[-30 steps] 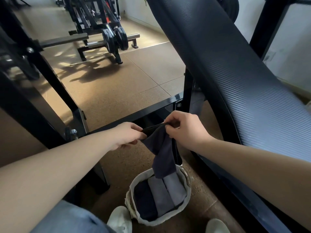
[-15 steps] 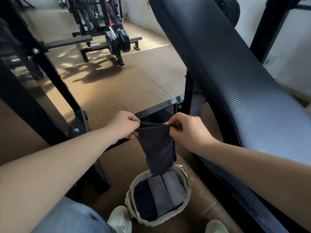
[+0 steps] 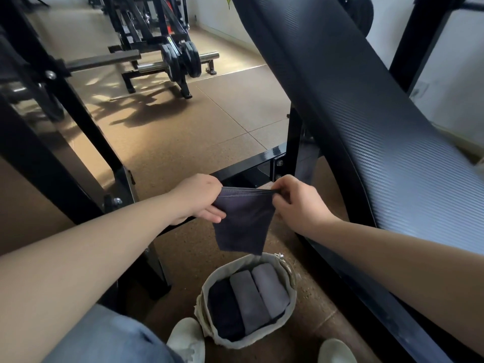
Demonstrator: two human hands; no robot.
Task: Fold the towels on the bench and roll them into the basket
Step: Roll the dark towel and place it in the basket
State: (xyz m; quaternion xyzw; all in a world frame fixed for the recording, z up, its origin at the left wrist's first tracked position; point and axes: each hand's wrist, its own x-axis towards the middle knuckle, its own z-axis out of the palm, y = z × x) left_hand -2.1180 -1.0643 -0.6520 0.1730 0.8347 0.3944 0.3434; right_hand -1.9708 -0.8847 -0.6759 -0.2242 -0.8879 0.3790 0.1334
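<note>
A dark grey towel (image 3: 242, 221) hangs in the air, folded, with its top edge stretched flat between my hands. My left hand (image 3: 199, 199) pinches its left top corner and my right hand (image 3: 297, 203) pinches the right one. Straight below stands a pale cloth basket (image 3: 207, 292) on the floor, holding three rolled towels (image 3: 248, 299) side by side: one black, two grey. The black padded bench (image 3: 366, 121) slopes up on the right, its surface bare where I can see it.
The bench's black steel frame (image 3: 251, 170) crosses behind my hands, and another black upright (image 3: 86, 132) stands on the left. A weight rack with plates (image 3: 180, 61) sits far back on the brown rubber floor. My two white shoes (image 3: 187, 340) flank the basket.
My hands moved apart and pulled the towel's top edge wide and taut. The towel now hangs shorter, its lower end lifted clear above the basket.
</note>
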